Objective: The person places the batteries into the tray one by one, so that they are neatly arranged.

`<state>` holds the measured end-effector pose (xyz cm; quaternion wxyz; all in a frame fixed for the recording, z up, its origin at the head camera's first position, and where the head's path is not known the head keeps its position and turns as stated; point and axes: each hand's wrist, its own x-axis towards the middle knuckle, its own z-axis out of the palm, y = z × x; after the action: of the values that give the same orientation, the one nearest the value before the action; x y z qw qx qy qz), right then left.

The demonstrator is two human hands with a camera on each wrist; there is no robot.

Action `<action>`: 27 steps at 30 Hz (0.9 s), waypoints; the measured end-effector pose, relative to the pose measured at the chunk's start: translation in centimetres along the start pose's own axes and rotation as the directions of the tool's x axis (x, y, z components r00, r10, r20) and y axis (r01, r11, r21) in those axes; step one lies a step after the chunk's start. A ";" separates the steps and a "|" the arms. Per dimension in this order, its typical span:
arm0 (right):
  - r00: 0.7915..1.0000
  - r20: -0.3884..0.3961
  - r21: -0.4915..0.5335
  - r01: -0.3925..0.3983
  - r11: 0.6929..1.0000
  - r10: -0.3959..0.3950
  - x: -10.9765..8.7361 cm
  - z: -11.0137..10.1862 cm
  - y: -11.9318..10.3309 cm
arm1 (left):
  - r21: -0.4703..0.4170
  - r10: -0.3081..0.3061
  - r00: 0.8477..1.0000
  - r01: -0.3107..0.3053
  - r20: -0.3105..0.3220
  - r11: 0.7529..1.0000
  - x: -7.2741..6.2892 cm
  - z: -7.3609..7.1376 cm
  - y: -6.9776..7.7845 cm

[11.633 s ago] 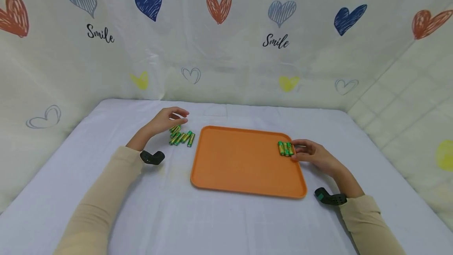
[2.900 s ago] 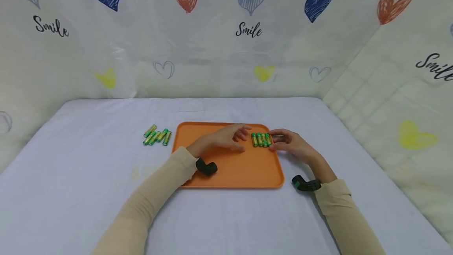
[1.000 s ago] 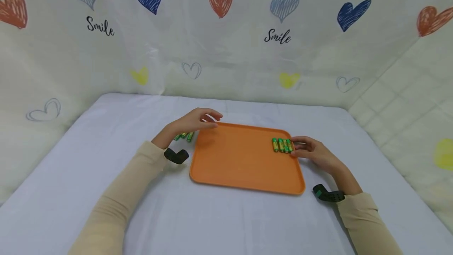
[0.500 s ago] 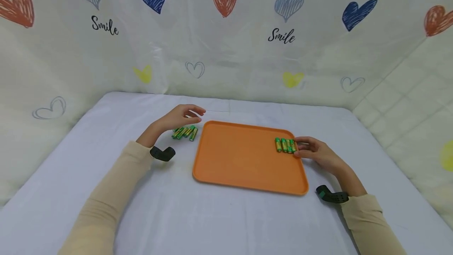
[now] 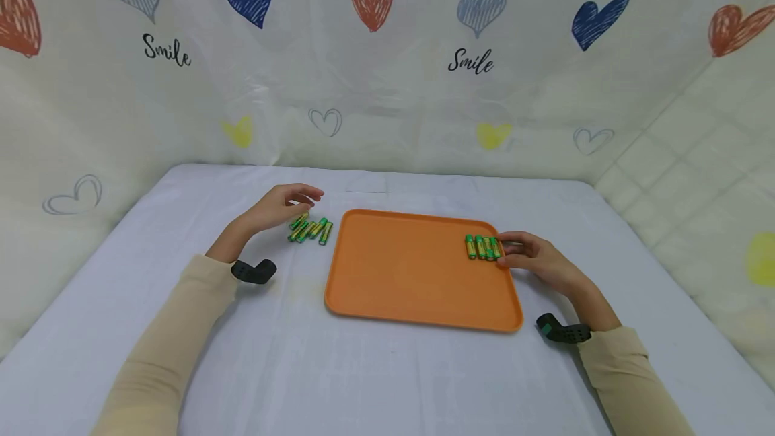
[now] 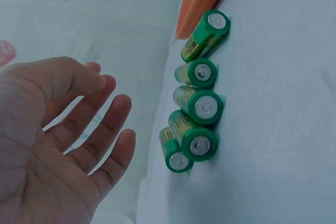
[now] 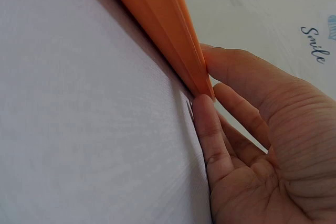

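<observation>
My left hand (image 5: 280, 207) hovers over the far side of a loose cluster of green-and-yellow batteries (image 5: 301, 230), left of the tray. Its fingers are loosely bent and hold nothing; in the left wrist view a gap separates the fingers (image 6: 123, 108) from the batteries (image 6: 202, 106). An orange tray (image 5: 418, 274) lies flat, and a side-by-side row of several batteries (image 5: 480, 247) sits near its right edge. There my right hand (image 5: 539, 258) grips the tray's rim (image 7: 178, 45), its thumb (image 7: 231, 66) over it and a finger low beside it, fingertips right at the row.
A white cloth (image 5: 375, 382) covers the table. Behind it hangs a pale backdrop (image 5: 418, 93) printed with hearts and "Smile". Black bands (image 5: 254, 272) are worn on both wrists.
The left hand has moved from over the tray back left to the loose batteries. Since the earliest frame, the row on the tray has gained a battery and the loose cluster has shrunk. The right hand stays.
</observation>
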<state>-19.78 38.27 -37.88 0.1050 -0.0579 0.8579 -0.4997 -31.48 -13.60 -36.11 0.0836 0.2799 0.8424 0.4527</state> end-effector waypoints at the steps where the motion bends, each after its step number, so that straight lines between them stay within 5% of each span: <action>1: 1.000 0.004 0.000 0.002 1.000 -0.002 0.0 0.0 0.0 | 0.004 -0.003 1.000 0.003 -0.007 1.000 -0.2 -0.2 -0.2; 8: 1.000 0.008 0.005 -0.009 1.000 0.009 0.0 -0.1 0.1 | 0.019 -0.012 1.000 0.012 -0.005 1.000 -1.3 -0.9 -1.6; 21: 1.000 0.019 0.018 -0.006 1.000 0.005 0.0 -0.4 0.2 | 0.014 -0.055 0.988 0.053 0.146 0.998 -2.1 -1.2 -2.8; 27: 1.000 0.012 0.023 -0.005 1.000 0.005 0.1 -0.3 0.3 | 0.065 -0.096 0.982 0.086 0.161 0.994 -1.9 -1.3 -3.1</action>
<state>-19.95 38.59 -37.99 0.1121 -0.0575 0.8516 -0.5088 -31.69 -16.93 -38.06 0.1651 0.2796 0.8573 0.3995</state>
